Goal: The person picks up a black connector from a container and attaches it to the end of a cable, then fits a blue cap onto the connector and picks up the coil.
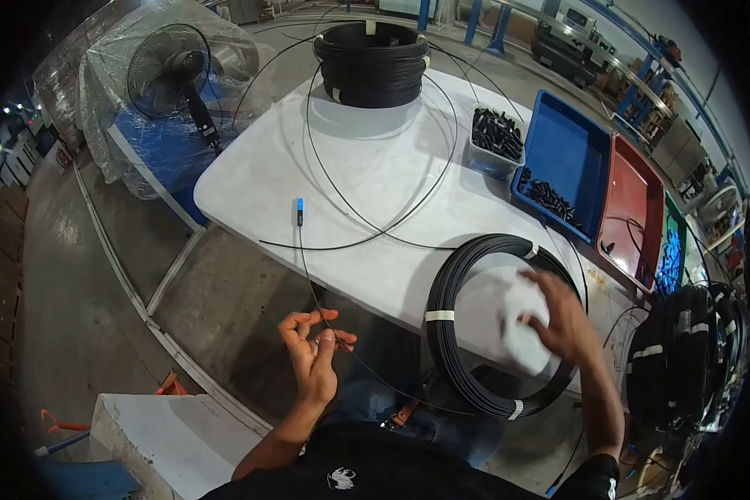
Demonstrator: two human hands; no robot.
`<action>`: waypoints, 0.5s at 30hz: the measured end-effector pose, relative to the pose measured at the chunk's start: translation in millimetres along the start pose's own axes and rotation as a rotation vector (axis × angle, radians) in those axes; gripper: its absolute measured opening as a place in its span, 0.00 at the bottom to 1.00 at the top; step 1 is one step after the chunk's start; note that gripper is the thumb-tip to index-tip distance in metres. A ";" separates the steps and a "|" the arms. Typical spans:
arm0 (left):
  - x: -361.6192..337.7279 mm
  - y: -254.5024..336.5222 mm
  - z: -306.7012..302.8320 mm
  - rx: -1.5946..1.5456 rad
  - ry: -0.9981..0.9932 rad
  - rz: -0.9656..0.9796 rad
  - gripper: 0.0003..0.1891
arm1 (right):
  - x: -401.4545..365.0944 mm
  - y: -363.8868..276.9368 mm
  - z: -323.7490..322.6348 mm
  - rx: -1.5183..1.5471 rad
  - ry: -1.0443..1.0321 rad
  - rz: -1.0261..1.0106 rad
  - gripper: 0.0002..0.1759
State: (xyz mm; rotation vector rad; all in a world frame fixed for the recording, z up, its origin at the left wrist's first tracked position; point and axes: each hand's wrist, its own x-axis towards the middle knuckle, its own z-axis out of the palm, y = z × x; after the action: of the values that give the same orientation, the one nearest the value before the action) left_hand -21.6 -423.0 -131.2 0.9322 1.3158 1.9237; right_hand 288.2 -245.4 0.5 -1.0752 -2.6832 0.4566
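My left hand (pixel 315 350) is closed in a pinch on a thin black cable (pixel 310 279) in front of the table's near edge. The cable's end points up and carries a blue connector (pixel 300 208); its other side runs down to the right toward a coil of black cable (pixel 448 333). That coil leans on the table edge, bound with white tape bands. My right hand (pixel 558 321) is over the coil's right side, thumb and fingers apart and smeared by motion. A blurred white shape (pixel 525 337) shows beside its fingers; I cannot make out what it is.
On the white table (pixel 375 158) stands a stacked coil of black cable (pixel 371 67) with loose ends curving forward. At right are a clear tub of black parts (pixel 497 133), a blue tray (pixel 567 158), a red tray (pixel 633 217) and hanging coils (pixel 675 358). A fan (pixel 171 75) stands left.
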 end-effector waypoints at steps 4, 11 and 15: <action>11.2 4.8 5.1 -0.072 0.009 -0.029 0.15 | -45.7 -65.7 7.7 0.157 -0.247 0.013 0.48; 12.4 -1.0 2.3 -0.057 -0.018 -0.012 0.15 | -71.2 -93.5 55.5 -0.126 -0.279 -0.013 0.66; 15.2 7.3 3.2 -0.047 -0.022 0.014 0.15 | -76.6 -101.7 70.7 -0.211 -0.124 0.039 0.67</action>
State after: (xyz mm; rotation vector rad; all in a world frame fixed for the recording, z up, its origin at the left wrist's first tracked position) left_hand -28.2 -411.5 -120.4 0.9389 1.2496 1.9413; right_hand 256.4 -383.1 -34.8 -1.1929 -2.8760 0.2593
